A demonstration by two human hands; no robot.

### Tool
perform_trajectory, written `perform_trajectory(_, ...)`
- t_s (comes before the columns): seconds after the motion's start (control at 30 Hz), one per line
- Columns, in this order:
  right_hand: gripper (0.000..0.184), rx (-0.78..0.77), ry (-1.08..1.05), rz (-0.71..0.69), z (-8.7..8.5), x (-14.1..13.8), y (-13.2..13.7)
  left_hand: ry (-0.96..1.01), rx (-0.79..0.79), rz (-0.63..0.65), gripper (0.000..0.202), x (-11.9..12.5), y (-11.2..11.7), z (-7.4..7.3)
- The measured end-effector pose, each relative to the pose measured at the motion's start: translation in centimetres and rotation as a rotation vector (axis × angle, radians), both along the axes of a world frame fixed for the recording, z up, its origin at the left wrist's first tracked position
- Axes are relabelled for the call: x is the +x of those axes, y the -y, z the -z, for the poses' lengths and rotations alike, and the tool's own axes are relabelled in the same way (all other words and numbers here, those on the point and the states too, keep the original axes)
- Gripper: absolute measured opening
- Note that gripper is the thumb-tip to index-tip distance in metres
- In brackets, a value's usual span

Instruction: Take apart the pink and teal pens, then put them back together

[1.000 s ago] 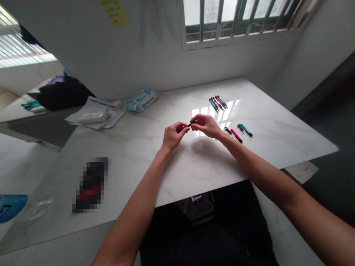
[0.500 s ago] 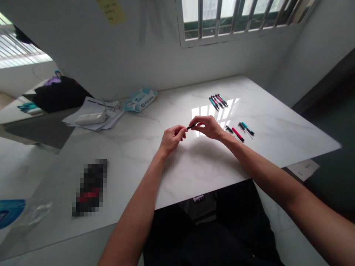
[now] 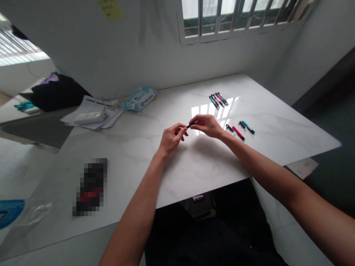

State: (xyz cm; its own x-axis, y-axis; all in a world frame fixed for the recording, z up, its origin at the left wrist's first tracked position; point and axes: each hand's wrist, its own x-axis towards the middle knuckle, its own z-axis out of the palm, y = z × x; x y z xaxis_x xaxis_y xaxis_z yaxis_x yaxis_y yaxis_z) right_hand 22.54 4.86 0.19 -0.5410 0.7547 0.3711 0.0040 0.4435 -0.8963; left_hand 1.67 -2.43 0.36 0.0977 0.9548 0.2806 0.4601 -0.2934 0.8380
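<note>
Over the middle of the white marble table (image 3: 194, 166), my right hand (image 3: 206, 125) pinches a small dark pen part (image 3: 192, 124) that points left. My left hand (image 3: 172, 136) is curled just beside it, fingertips closed on something I cannot make out near the part's tip. To the right of my right hand lie a red pen (image 3: 237, 133) and a teal pen (image 3: 247, 127) with loose pieces. Further back sits a row of several red and teal pens (image 3: 218, 100).
A wet-wipe pack (image 3: 140, 99) and papers with a white object (image 3: 91, 114) lie at the back left. A blurred-out dark item (image 3: 90, 186) rests near the front left, with clear plastic (image 3: 33, 212) beyond it. A barred window (image 3: 235, 16) is above the table.
My hands drew slightly apart, then came close again; the dark pen part stays in my right fingers. The view shifted a little.
</note>
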Motion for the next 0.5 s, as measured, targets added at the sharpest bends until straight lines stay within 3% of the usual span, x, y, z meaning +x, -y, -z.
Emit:
perform_trajectory(0.3,0.035,0.001,-0.020,-0.037,-0.09,0.26,-0.27,0.107,-0.014,0.001,0.036,-0.04,-0.48,0.79)
perform_trajectory(0.5,0.046,0.100,0.227,0.070,0.03,0.44,-0.30,-0.065,0.102,-0.126,0.024,0.58,0.06,0.39)
